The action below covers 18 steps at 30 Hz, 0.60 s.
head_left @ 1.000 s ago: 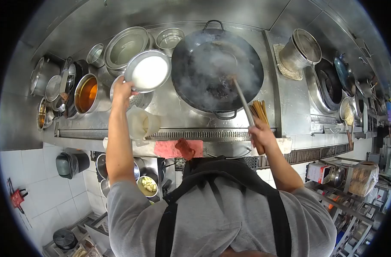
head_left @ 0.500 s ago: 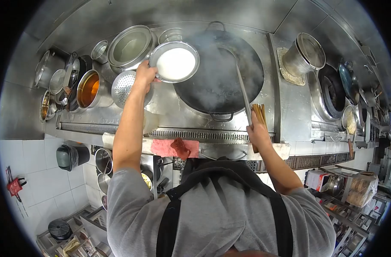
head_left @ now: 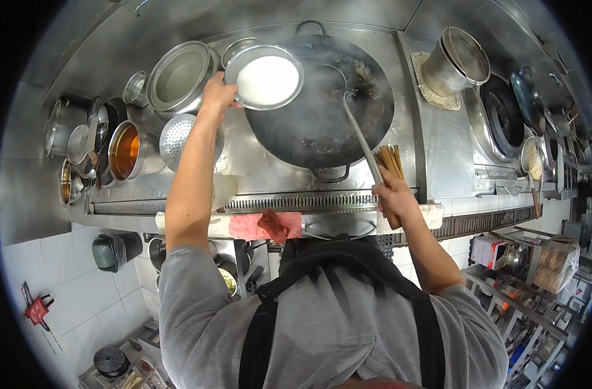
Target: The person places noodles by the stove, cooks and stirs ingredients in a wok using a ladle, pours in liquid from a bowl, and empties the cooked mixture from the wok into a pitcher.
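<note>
My left hand (head_left: 218, 95) grips the rim of a metal bowl (head_left: 295, 87), which is tilted and holds something smooth and white (head_left: 267, 79). The bowl hangs over the left side of a large dark wok (head_left: 289, 146) with steam rising from it. My right hand (head_left: 397, 196) is wrapped round the handle of a long ladle (head_left: 361, 126), whose round head lies inside the wok. A bundle of thin bamboo sticks (head_left: 390, 160) shows just behind that hand; I cannot tell whether the hand touches it. Light bits (head_left: 364, 74) show on the wok's far right side.
Left of the wok are a perforated strainer (head_left: 177, 139), a large lidded-looking pot (head_left: 154, 84) and a pot of orange liquid (head_left: 124, 152). To the right stands a metal pot with a sieve (head_left: 461, 58). Pink and red cloths (head_left: 244, 225) lie along the front edge.
The view has shifted a little. The ladle's head shows more clearly in the wok, steam looks thinner there, and light bits are now visible. Both hands keep their holds.
</note>
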Motion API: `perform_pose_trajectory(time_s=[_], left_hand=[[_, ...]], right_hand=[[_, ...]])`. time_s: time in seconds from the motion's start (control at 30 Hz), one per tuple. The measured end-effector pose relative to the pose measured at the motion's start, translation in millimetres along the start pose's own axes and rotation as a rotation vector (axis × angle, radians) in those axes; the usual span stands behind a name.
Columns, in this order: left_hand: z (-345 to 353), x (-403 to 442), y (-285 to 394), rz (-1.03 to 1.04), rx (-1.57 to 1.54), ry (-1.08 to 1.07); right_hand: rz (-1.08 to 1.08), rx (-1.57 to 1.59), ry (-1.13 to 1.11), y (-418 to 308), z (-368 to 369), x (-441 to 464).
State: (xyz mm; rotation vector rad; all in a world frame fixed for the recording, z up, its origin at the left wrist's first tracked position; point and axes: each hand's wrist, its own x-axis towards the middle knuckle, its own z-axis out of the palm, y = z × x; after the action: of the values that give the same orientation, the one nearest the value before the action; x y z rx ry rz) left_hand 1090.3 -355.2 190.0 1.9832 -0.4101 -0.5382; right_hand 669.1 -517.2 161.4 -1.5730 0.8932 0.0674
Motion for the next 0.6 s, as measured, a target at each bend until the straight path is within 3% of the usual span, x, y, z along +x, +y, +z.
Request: perform_pose_trajectory(time_s=[0.1,0.17,0.23,0.27,0.37,0.43,0.5,0.53,0.6], left_hand=[[5,5,11,-0.004,0.039,0.042],[7,9,15,-0.027,0.058,0.038],[11,12,16,-0.006,0.037,0.053],[11,12,19,-0.008,0.040,0.051],[16,14,27,0.012,0.056,0.029],[17,18,28,0.006,0.041,0.029],[20,15,35,0.014,0.046,0.036],[21,13,37,0.022,0.050,0.039],[23,16,39,0.015,0.069,0.035]], right_hand=[[-0.114,-0.226,0.099,27,7,16],[-0.529,-0.577,0.295,54,12,19],[-0.494,-0.518,0.235,35,6,7],[-0.199,-0.293,0.098,4,0,-3],[0.039,-0.072,-0.018,7,-4,7],[-0.512,-0.557,0.273,33,5,19],[-0.552,-0.561,0.305,39,4,16],[-0.252,-0.352,0.150,14,-1,3],[-0.003,-0.156,0.030,0,-6,-1]])
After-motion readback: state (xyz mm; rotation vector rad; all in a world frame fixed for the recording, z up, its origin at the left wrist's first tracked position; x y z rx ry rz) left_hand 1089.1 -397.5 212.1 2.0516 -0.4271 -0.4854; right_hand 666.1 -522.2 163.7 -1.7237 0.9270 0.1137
